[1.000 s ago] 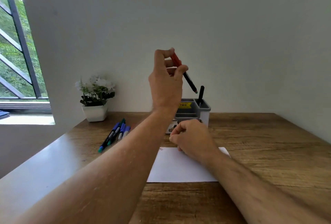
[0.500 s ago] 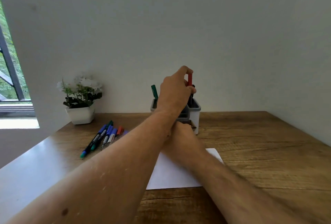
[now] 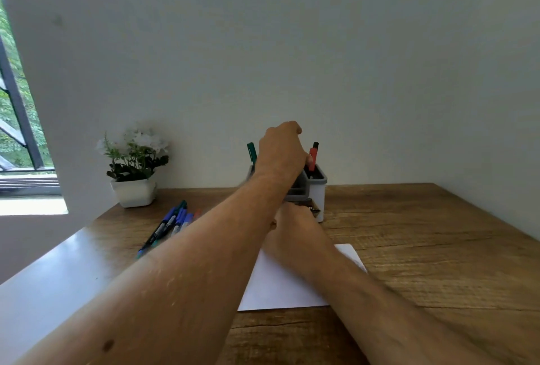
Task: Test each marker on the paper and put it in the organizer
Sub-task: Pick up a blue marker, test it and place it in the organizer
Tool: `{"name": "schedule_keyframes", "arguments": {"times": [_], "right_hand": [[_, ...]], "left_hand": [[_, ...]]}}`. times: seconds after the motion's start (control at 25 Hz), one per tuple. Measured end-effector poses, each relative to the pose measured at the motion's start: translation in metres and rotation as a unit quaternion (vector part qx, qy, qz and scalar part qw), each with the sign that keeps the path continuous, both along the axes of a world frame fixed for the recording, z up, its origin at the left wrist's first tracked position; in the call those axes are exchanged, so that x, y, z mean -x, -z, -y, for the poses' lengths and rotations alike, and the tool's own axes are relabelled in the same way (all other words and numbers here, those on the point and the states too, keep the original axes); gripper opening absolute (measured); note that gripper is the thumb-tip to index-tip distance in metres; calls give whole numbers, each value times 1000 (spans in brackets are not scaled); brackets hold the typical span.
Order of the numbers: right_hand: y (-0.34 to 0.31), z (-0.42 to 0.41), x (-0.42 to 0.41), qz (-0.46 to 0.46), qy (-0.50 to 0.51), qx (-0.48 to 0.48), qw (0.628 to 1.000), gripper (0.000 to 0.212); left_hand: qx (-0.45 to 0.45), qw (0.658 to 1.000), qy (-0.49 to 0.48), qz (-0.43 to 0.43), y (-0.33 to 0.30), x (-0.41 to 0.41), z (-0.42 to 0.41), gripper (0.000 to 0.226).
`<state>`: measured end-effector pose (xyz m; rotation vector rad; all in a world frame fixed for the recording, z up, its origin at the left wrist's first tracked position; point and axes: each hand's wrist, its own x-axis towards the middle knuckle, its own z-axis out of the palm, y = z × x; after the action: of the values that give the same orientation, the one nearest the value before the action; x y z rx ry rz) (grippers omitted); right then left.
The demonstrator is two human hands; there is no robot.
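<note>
My left hand (image 3: 280, 151) reaches over the grey and white organizer (image 3: 318, 198) at the back of the table. Its thumb and fingertips pinch a red marker (image 3: 312, 157), which stands tilted in the organizer's right compartment beside a black marker. A green marker (image 3: 251, 152) sticks up from the organizer's left side. My right hand (image 3: 295, 227) rests on the far edge of the white paper (image 3: 280, 288), just in front of the organizer; my left forearm hides its fingers. Several loose markers (image 3: 172, 224), mostly blue, lie to the left of the paper.
A white pot with a flowering plant (image 3: 134, 166) stands at the back left of the wooden table (image 3: 423, 247). A wall runs right behind the organizer. A window (image 3: 17, 119) is at the far left.
My left hand has carried the red marker from high above the table down into the organizer's right compartment. My right hand stays on the paper. The camera has turned slightly to the right.
</note>
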<state>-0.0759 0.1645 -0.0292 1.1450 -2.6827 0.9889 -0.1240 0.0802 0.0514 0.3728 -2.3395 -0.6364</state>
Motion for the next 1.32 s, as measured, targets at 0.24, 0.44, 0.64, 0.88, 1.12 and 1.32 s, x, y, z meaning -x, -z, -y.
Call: {"name": "schedule_keyframes", "arguments": {"times": [0.24, 0.44, 0.64, 0.88, 1.12, 1.32], "right_hand": [[5, 6, 3, 32, -7, 13, 999, 9], [0, 3, -4, 28, -6, 5, 1000, 9], [-2, 1, -5, -2, -31, -7, 1000, 8], [-4, -1, -6, -5, -55, -23, 998, 4], [-6, -1, -9, 5, -67, -28, 997, 3], [-6, -1, -9, 14, -67, -25, 997, 4]], "left_hand": [[-97, 994, -44, -17, -13, -55, 34, 23], [-113, 986, -110, 60, 2, -110, 72, 20], [-65, 965, -175, 184, 36, -121, 94, 41], [95, 943, -211, 241, 57, -113, 81, 24], [92, 940, -210, 252, 64, -107, 82, 25], [98, 953, -196, 210, 60, -109, 81, 19]]}}
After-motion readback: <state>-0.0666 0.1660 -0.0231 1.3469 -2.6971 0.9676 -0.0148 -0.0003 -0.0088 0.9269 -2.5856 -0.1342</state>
